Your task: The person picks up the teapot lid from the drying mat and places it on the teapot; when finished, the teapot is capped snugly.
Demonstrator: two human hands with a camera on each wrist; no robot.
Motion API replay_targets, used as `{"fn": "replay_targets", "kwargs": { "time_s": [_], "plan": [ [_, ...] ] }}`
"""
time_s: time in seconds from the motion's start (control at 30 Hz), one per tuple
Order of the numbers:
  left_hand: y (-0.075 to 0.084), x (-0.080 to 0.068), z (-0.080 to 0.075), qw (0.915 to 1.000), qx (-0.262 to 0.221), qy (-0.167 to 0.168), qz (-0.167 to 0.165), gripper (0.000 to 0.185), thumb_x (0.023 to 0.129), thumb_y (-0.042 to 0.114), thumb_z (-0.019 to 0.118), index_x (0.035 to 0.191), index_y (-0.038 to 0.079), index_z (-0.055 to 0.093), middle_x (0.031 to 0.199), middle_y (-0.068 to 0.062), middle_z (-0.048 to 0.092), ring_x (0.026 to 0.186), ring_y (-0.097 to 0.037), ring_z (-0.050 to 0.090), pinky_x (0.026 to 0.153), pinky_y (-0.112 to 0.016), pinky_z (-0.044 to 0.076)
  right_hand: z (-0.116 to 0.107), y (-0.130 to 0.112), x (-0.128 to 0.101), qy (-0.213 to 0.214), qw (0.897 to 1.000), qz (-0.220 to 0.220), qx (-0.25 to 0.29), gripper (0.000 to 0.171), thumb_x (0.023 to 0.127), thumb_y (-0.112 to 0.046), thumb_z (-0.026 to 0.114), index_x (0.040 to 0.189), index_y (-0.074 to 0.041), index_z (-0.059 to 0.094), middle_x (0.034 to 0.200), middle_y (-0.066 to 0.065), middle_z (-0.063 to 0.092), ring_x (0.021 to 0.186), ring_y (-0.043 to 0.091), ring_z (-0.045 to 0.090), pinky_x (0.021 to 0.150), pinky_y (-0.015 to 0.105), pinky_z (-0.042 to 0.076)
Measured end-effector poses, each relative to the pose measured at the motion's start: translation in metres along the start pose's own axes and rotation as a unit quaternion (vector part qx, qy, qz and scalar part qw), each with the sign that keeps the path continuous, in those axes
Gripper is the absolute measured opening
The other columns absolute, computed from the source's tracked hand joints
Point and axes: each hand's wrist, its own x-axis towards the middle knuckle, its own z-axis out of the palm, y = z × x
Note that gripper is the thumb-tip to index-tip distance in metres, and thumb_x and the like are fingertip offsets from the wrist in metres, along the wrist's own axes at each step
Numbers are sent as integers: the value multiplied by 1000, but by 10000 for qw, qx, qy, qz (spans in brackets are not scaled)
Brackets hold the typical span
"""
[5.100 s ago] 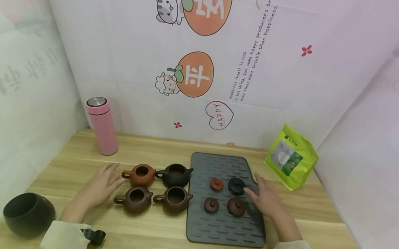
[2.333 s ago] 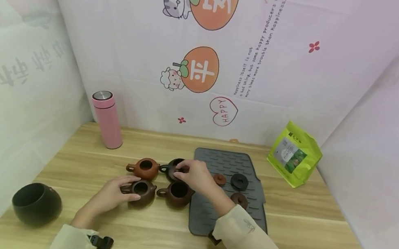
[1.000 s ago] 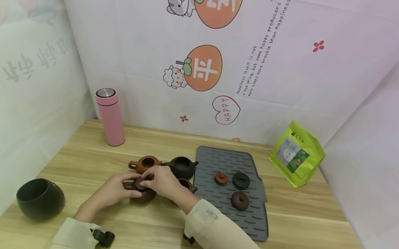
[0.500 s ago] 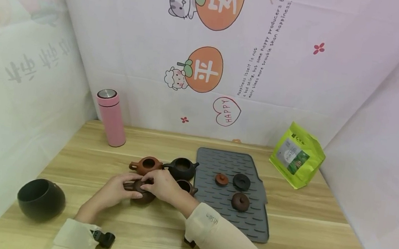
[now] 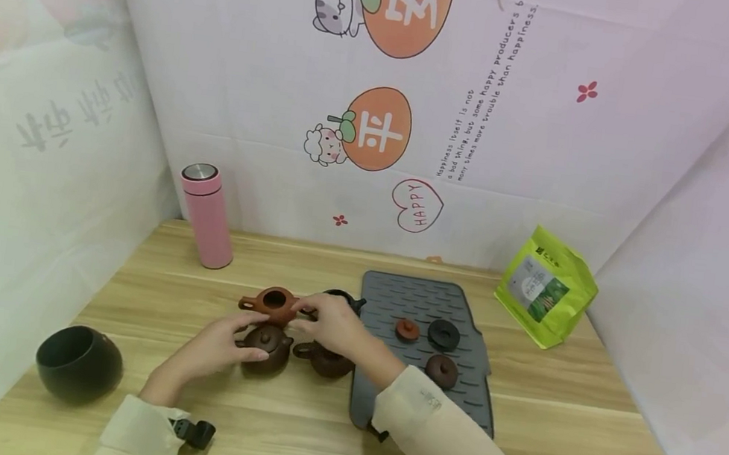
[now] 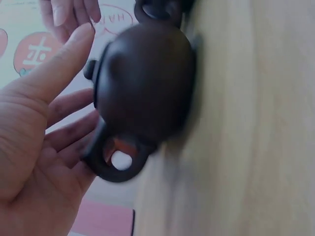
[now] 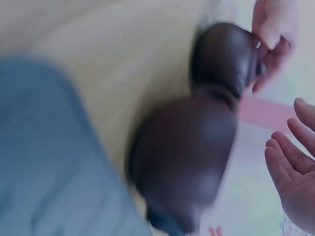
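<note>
1. Flanking the lidded brown teapot (image 5: 265, 355) on the counter (image 5: 287, 436), left hand (image 5: 212, 349) has thumb and fingers spread
2. Right hand (image 5: 338, 326), fingers loosely parted, hovers above the teapots (image 5: 280, 314)
3. Four teapots, one lidded; three lids (image 5: 441, 371) on the gray mat (image 5: 411, 294)

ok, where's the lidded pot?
Head view, left of centre: the lidded pot stands on the table, in front of the red pot, by the left hand, another brown pot to its right.
</note>
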Motion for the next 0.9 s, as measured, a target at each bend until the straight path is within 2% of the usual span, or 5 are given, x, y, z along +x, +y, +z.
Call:
{"fn": "replay_targets", "kwargs": {
  "time_s": [0.07,0.2,0.43,0.63,0.9],
  "plan": [
    [8,2,1,9998,122,48,150,71,83,41,77,140,7,53,140,-15,50,128,-39,44,102,-56,37,-13,7,-6,147,9999,-5,-48,30,92,-26,70,118,-11,70,119,5,65,107,21,61,85,36,52],
    [25,10,6,9985,102,96,524,69,85,38,77,140,6,52,141,-14,49,131,-36,42,104,-56,34,-34,25,-21,352,9993,127,-34,29,92,-25,71,117,-9,70,116,7,65,104,24,61,84,40,52],
    [41,23,22,9962,193,-194,830,68,88,39,73,142,5,50,146,-19,42,132,-35,41,103,-54,37,-59,58,-54,682,9962,519,-134,31,91,-22,72,119,-10,69,121,6,64,108,28,60,86,43,52],
    [47,30,36,9940,221,-445,970,68,90,40,70,142,2,48,147,-23,39,132,-36,40,103,-53,37,-73,91,-87,925,9918,874,-141,31,89,-21,74,117,-8,70,119,9,64,99,30,63,79,42,53],
    [54,35,48,9947,267,-591,801,67,91,43,68,143,5,48,147,-17,41,126,-33,48,101,-49,41,-81,125,-123,1020,9880,1160,33,30,89,-17,74,115,-3,69,118,15,63,103,35,62,82,47,53]
  ]
}}
